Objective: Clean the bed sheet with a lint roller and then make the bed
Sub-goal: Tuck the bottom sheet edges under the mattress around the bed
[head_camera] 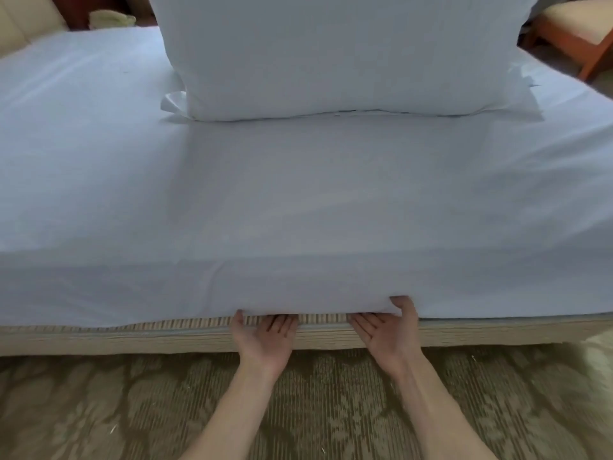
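While L hand (pixel 265 340) lies under, R hand (pixel 386 332) pinches sheet edge (pixel 315 307).

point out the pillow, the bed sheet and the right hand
pillow (pixel 331 54), head view, middle of its front face
bed sheet (pixel 298 194), head view, flat stretch on top
right hand (pixel 383 336), head view, upturned palm

Soft, rather dim indoor light falls evenly and gives the white bed sheet (pixel 298 200) a cool bluish cast, without glare. A faint shadow sits under the pillow (pixel 331 61). The wide lens bows the bed's edges, the corners smear, and the carpet (pixel 99 410) looks soft and blocky.
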A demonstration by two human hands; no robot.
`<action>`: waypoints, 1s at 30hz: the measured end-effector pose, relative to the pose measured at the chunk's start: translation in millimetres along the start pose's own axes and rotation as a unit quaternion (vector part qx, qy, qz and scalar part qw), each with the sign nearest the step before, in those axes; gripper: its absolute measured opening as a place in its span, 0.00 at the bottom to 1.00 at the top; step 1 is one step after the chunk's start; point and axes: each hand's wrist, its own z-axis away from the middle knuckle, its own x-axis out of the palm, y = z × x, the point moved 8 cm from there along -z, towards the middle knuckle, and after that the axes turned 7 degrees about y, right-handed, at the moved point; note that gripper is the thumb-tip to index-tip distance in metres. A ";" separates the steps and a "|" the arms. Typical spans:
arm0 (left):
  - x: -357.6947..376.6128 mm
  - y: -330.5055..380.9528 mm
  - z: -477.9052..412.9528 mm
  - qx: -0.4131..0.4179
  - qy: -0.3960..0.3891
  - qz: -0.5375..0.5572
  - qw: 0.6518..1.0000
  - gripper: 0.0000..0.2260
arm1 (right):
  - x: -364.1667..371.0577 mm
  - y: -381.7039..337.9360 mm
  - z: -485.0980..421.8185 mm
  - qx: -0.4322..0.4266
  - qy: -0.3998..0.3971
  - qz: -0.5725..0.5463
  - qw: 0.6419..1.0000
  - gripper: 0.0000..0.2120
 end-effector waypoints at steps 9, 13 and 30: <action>3.8 -1.5 6.6 0.011 0.093 -0.044 0.995 0.29 | -20.0 -56.4 20.2 0.047 0.127 0.409 0.903 0.16; 16.6 -11.8 39.6 0.007 0.159 -0.194 0.968 0.27 | 2.5 -104.1 66.1 0.007 0.140 0.497 0.856 0.15; 154.9 -124.3 147.2 0.212 0.042 -0.481 0.850 0.20 | 20.9 -185.2 131.3 -0.166 0.037 0.345 0.923 0.24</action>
